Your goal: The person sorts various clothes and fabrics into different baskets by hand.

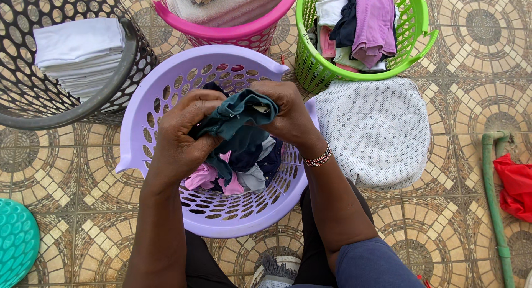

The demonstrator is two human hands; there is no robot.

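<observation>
Both my hands hold a dark teal garment (238, 115) above a lilac laundry basket (166, 88). My left hand (183, 133) grips its left side, fingers curled round the cloth. My right hand (285, 113) pinches the folded top right edge; a beaded bracelet sits on that wrist. Inside the basket, under the garment, lie pink, grey and navy clothes (244, 174).
A dark grey basket (33, 105) with stacked white cloths stands at the left, a pink basket (233, 30) at the top, a green basket (413, 39) of clothes at the top right. A white dotted cloth (377, 133) covers something on the right. A green hose (493, 199) and red cloth (515, 185) lie far right.
</observation>
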